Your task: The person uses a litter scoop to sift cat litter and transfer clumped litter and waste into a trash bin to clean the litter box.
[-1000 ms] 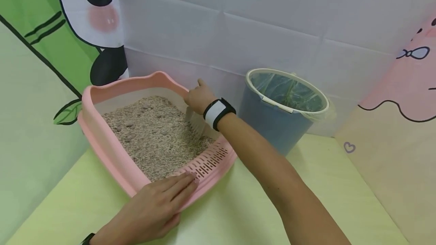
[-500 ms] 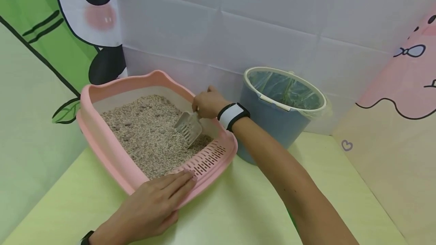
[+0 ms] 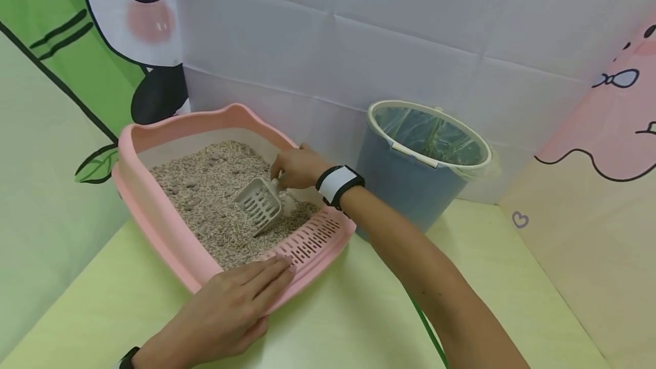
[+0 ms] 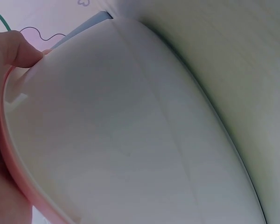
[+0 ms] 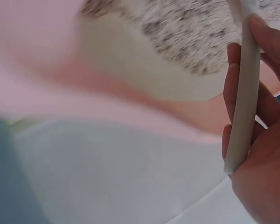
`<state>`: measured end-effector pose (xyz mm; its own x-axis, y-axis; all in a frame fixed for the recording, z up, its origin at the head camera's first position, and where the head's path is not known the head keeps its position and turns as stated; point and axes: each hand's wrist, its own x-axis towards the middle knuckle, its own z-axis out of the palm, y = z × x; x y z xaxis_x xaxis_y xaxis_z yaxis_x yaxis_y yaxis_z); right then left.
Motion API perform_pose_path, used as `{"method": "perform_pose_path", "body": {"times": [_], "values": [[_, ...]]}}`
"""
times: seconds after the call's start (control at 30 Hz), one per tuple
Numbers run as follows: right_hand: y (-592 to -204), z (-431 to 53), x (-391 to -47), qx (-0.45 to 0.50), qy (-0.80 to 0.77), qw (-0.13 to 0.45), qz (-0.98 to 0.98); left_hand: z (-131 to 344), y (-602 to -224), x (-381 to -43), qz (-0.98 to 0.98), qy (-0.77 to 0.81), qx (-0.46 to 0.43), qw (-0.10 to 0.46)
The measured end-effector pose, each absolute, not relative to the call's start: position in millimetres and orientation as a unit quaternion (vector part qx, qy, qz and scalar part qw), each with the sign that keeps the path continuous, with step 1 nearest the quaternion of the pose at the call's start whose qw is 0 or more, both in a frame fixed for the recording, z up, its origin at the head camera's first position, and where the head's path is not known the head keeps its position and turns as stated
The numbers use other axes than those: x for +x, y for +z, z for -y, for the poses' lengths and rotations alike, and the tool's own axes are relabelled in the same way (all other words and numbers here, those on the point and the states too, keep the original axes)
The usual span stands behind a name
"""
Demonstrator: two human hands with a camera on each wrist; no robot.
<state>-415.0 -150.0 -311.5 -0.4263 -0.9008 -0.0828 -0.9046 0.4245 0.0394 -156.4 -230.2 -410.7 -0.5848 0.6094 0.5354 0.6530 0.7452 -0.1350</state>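
Observation:
My right hand (image 3: 299, 167) grips the handle of a pale litter scoop (image 3: 260, 204) over the cat litter box. The slotted scoop head is tilted, its front edge down at the grey-beige litter (image 3: 205, 204). In the right wrist view, fingers and thumb wrap the scoop's handle (image 5: 245, 98). My left hand (image 3: 230, 306) holds the front rim of the pink litter box (image 3: 160, 218), fingers laid flat over its perforated edge. The left wrist view shows the thumb (image 4: 25, 51) against the box's pale outer wall (image 4: 107, 116).
A blue bucket (image 3: 405, 181) with a cream rim and a clear liner bag stands right of the litter box. Both stand on a light green surface (image 3: 492, 278) against a pale wall covering (image 3: 287, 33). Darker clumps lie in the litter's left part.
The right hand first lifted the scoop head partly out of the litter by the right wall, then moved it left and toward the front. The left hand stayed on the rim.

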Motion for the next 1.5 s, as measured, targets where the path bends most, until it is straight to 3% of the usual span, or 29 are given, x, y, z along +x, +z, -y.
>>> {"method": "perform_pose_path", "body": {"times": [0.63,0.93,1.0,1.2,1.5], "values": [[-336.5,184.8,-378.1,-0.593,-0.061,0.098,-0.797,230.3,-407.4,-154.8,0.888,-0.036,-0.359,0.286],[-335.8,170.3,-391.5,-0.618,-0.196,0.176,-0.741,229.6,-409.0,-155.1,0.889,-0.035,-0.356,0.286],[-330.2,158.9,-397.5,-0.608,-0.223,0.194,-0.737,229.9,-408.8,-155.7,0.888,-0.036,-0.356,0.288],[-313.6,117.7,-411.8,-0.527,-0.273,0.165,-0.788,229.7,-408.7,-156.2,0.881,-0.046,-0.36,0.303],[-317.9,86.1,-415.0,-0.416,-0.425,0.17,-0.786,228.6,-411.2,-155.7,0.877,-0.054,-0.359,0.314]]}}
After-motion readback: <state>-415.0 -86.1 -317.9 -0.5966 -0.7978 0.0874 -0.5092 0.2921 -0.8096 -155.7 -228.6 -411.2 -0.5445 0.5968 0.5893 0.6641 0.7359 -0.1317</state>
